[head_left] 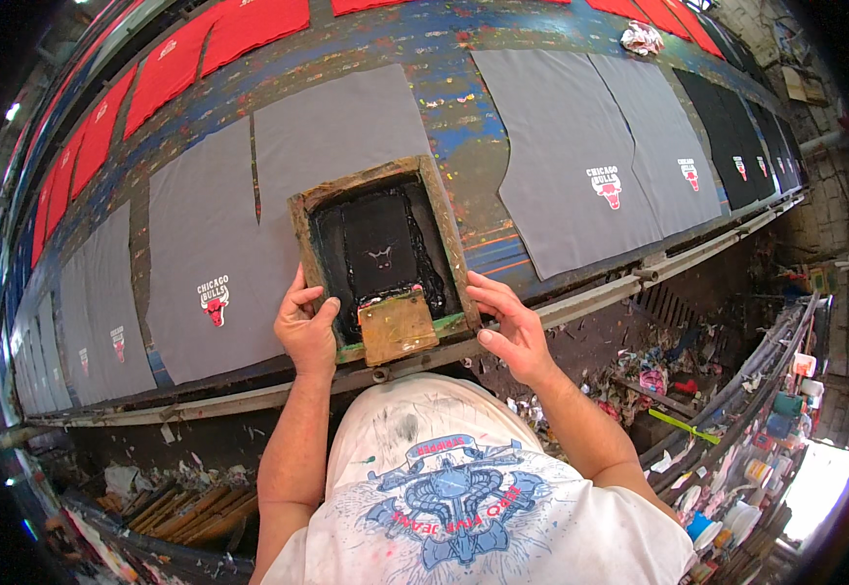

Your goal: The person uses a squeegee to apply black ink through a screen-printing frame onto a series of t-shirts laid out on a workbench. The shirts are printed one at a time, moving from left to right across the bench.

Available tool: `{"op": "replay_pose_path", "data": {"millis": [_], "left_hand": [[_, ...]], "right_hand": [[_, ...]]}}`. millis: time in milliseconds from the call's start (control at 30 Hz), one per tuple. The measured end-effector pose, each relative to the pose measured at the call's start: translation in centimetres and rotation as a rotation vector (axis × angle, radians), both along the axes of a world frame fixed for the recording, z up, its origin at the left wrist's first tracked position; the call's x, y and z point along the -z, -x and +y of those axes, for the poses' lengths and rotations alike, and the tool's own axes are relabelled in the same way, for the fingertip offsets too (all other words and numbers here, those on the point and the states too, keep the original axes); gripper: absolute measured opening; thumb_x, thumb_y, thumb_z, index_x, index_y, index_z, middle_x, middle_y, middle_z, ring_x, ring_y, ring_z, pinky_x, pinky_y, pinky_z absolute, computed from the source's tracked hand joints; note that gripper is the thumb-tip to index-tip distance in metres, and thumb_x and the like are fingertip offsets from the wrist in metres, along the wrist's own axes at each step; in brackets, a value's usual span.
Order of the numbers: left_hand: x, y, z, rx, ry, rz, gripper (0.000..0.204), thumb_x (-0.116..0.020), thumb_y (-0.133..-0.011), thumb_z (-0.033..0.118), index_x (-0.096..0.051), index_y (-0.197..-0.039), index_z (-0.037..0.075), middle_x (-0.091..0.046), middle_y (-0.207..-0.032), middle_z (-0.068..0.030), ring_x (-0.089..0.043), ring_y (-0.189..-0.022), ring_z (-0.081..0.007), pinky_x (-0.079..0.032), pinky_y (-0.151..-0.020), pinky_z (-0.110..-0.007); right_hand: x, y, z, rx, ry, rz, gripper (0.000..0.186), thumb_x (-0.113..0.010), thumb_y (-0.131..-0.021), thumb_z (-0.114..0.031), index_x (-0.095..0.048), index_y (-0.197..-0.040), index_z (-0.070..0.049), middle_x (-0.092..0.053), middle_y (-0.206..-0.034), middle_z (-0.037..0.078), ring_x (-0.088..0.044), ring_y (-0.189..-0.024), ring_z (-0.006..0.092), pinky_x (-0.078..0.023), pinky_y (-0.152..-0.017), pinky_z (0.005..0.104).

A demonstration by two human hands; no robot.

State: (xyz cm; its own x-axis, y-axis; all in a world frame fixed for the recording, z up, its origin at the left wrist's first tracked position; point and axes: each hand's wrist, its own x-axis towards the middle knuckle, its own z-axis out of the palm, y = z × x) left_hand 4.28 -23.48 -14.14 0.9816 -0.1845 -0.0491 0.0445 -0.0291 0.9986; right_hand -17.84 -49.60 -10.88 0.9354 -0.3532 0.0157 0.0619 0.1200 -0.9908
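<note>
A wooden-framed printing screen [302,229] sits tilted on a grey fabric panel [336,127] at the table's near edge. Its mesh is coated with black ink, and a small bull-head outline shows in the middle. A worn wooden squeegee [400,330] leans inside the near end of the frame. My left hand [305,324] grips the frame's near left side, thumb toward the inner edge. At the near right side, my right hand [514,331] has its fingertips against the frame with the thumb below. Part of the left fingers is hidden.
Grey panels with red-and-white bull prints [605,185] lie along the long, ink-stained table [458,117]. Black panels [727,136] lie right, red ones [166,78] far left. A metal rail [590,300] edges the table. Paint containers [702,531] and scraps stand at lower right.
</note>
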Motion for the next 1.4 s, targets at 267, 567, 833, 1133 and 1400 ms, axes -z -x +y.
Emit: {"op": "replay_pose_path", "data": {"millis": [267, 567, 833, 1133, 1400], "left_hand": [[0.0, 0.0, -0.2, -0.038, -0.030, -0.027, 0.026, -0.080, -0.084, -0.017, -0.074, -0.100, 0.002, -0.057, -0.169, -0.0276, -0.065, -0.099, -0.0050, -0.053, -0.087, -0.024], [-0.1, 0.1, -0.3, -0.049, -0.035, -0.047, 0.023, -0.081, -0.084, -0.016, -0.073, -0.094, 0.003, -0.059, -0.168, -0.0265, -0.061, -0.095, -0.0031, -0.052, -0.086, -0.024], [0.1, 0.1, -0.2, -0.026, -0.026, -0.008, 0.023, -0.081, -0.084, -0.015, -0.073, -0.094, 0.004, -0.058, -0.170, -0.0257, -0.062, -0.100, -0.0042, -0.052, -0.092, -0.025], [0.2, -0.1, 0.0, -0.018, -0.032, -0.010, 0.024, -0.082, -0.082, -0.015, -0.072, -0.093, 0.004, -0.060, -0.168, -0.0241, -0.062, -0.096, -0.0042, -0.052, -0.087, -0.023], [0.3, -0.2, -0.3, -0.037, 0.001, -0.014, 0.023, -0.082, -0.083, -0.016, -0.072, -0.092, 0.003, -0.059, -0.169, -0.0250, -0.058, -0.090, -0.0038, -0.052, -0.084, -0.024]], "right_hand": [[0.0, 0.0, -0.1, -0.007, -0.015, -0.002, 0.062, -0.078, -0.102, -0.021, -0.064, -0.159, -0.002, -0.049, -0.175, 0.020, -0.046, -0.161, 0.0293, -0.039, -0.130, 0.0456], [-0.4, -0.1, -0.3, 0.000, -0.068, 0.030, 0.061, -0.077, -0.102, -0.019, -0.064, -0.159, -0.004, -0.049, -0.176, 0.016, -0.048, -0.160, 0.0266, -0.040, -0.129, 0.0442], [-2.4, -0.7, 0.5, 0.142, 0.536, 0.004, 0.055, -0.085, -0.091, -0.007, -0.072, -0.145, -0.004, -0.064, -0.161, 0.020, -0.061, -0.145, 0.0383, -0.047, -0.123, 0.0486], [-3.6, -2.4, 2.8, -0.100, 0.817, -0.199, 0.052, -0.091, -0.081, -0.002, -0.078, -0.131, -0.007, -0.069, -0.149, 0.017, -0.065, -0.137, 0.0426, -0.055, -0.114, 0.0537], [-2.7, -4.0, 3.7, -0.185, 1.033, -0.222, 0.062, -0.093, -0.069, -0.007, -0.079, -0.130, -0.008, -0.070, -0.147, 0.015, -0.065, -0.136, 0.0397, -0.056, -0.111, 0.0518]]}}
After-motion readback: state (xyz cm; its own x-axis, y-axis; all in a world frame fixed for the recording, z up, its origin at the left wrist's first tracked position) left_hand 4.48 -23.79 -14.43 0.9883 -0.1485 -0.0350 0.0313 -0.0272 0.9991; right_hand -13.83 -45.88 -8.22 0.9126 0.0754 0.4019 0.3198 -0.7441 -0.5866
